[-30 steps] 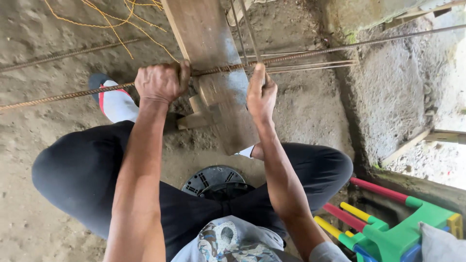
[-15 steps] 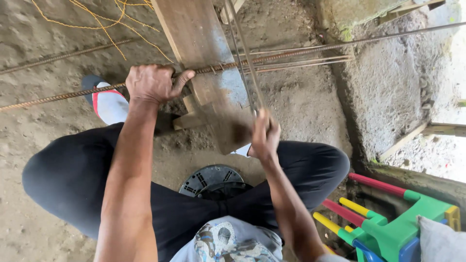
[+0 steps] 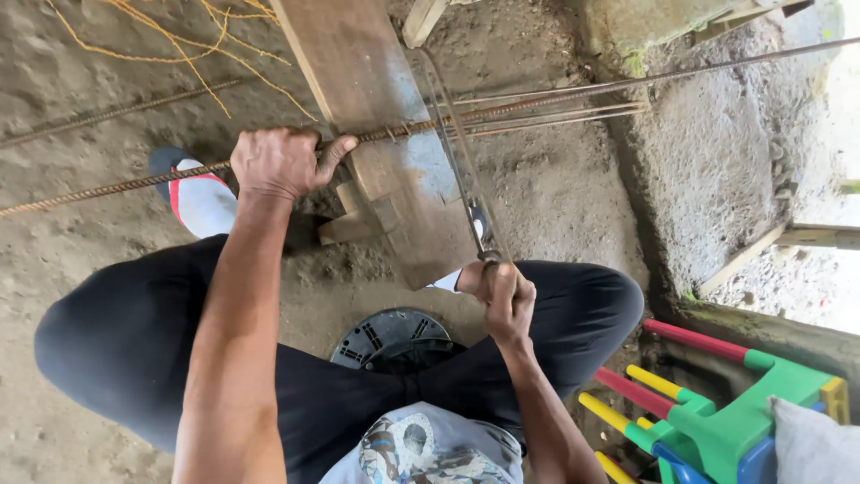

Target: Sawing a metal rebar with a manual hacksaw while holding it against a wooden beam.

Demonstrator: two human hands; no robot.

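A person seated low over a dirt floor (image 3: 555, 193) works a length of ribbed steel rod (image 3: 134, 184), seen from the head camera looking straight down past both knees.

The left hand (image 3: 279, 163) is clenched around the rod, knuckles up and thumb stretched forward along it, apparently to pin the bar flat against the wooden plank (image 3: 376, 116) that serves as the bench. Just ahead of that grip the rod crosses the plank; behind the grip it runs on over the floor and out of the picture's left edge. Beyond the plank it joins several thinner bars (image 3: 573, 109) lying bundled together toward the concrete wall (image 3: 717, 152).

The right hand (image 3: 502, 291) is closed tight on the near end of a long metal bending lever (image 3: 461, 170), drawn in close to the body. From this grip the lever reaches away across the plank to where it meets the rod, a placement that looks chosen for leverage. Exactly how its far end catches the bar is too small to make out.

Small wooden blocks (image 3: 354, 211) sit fixed at the plank's edge just below the left grip, seemingly as stops. A foot in a white and red shoe (image 3: 202, 197) rests on the floor under the rod. Behind the right grip, near the lap, lie a round black plastic object (image 3: 390, 336) and a brightly coloured plastic stool (image 3: 717, 421).
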